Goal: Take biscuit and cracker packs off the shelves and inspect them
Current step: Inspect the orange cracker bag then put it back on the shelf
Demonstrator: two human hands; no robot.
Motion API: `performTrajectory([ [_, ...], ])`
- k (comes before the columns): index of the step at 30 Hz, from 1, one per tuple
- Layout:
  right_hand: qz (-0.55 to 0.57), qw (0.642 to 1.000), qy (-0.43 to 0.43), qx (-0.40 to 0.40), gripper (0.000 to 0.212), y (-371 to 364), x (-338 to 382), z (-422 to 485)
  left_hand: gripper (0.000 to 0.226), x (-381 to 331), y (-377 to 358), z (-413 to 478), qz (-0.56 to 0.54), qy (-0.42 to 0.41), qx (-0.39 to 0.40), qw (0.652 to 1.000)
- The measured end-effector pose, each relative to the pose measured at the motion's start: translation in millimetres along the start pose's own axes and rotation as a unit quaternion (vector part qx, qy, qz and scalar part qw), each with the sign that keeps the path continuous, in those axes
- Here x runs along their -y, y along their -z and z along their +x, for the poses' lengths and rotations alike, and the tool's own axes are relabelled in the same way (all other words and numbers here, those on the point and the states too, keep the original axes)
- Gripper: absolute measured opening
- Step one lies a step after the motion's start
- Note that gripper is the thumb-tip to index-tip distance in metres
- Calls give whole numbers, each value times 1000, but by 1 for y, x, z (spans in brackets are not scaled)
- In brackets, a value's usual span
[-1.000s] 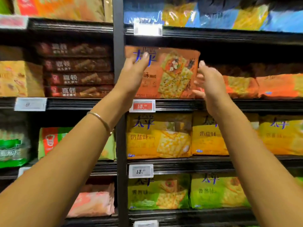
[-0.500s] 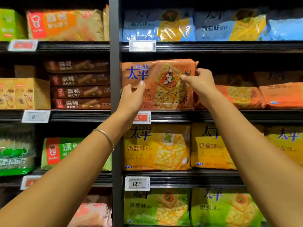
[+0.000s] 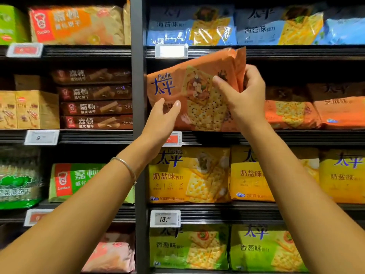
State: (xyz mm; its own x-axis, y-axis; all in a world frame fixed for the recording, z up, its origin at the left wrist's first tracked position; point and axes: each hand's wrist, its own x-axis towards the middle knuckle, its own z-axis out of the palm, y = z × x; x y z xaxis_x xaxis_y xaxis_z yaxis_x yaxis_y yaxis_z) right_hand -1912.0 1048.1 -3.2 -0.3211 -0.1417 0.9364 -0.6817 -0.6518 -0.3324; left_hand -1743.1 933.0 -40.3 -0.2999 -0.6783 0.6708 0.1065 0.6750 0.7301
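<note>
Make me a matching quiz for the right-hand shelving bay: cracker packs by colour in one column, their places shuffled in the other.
1 front orange plastic cracker pack
2 blue plastic cracker packs
3 yellow plastic cracker packs
4 green plastic cracker packs

A lowest visible shelf
B tilted, gripped by the right hand
C top visible shelf
D second shelf from the bottom

Pairs: 1-B, 2-C, 3-D, 4-A

Tilted orange cracker pack (image 3: 197, 91) between both hands, right hand (image 3: 243, 99) gripping.

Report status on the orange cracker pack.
Right hand grips orange cracker pack at right end. Left hand open against its lower left. Pack tilted, top corner across upper shelf edge.
</note>
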Motion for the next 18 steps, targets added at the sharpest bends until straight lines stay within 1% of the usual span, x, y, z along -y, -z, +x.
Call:
performTrajectory([
  [3,4,997,30,-64,45,8,23,-12,62,0,1,-13,12,-25,-33,999],
  [6,35,995,31,-90,39,28,36,-34,65,3,3,-37,-18,-41,-71,996],
  [8,90,991,7,-100,32,42,38,-55,68,4,7,-59,-48,-66,-90,993],
  [10,162,980,-44,-105,30,57,33,-77,69,7,12,-82,-97,-84,-96,987],
  [11,193,973,-72,-101,31,64,30,-89,69,9,17,-93,-121,-90,-91,984],
  [13,238,959,-128,-82,32,79,23,-115,69,18,31,-116,-147,-83,-56,984],
  [16,268,940,-207,-45,29,95,13,-157,68,45,52,-156,-82,-28,3,996],
  [18,252,935,-250,1,32,102,5,-188,71,69,51,-191,-73,26,27,997],
])
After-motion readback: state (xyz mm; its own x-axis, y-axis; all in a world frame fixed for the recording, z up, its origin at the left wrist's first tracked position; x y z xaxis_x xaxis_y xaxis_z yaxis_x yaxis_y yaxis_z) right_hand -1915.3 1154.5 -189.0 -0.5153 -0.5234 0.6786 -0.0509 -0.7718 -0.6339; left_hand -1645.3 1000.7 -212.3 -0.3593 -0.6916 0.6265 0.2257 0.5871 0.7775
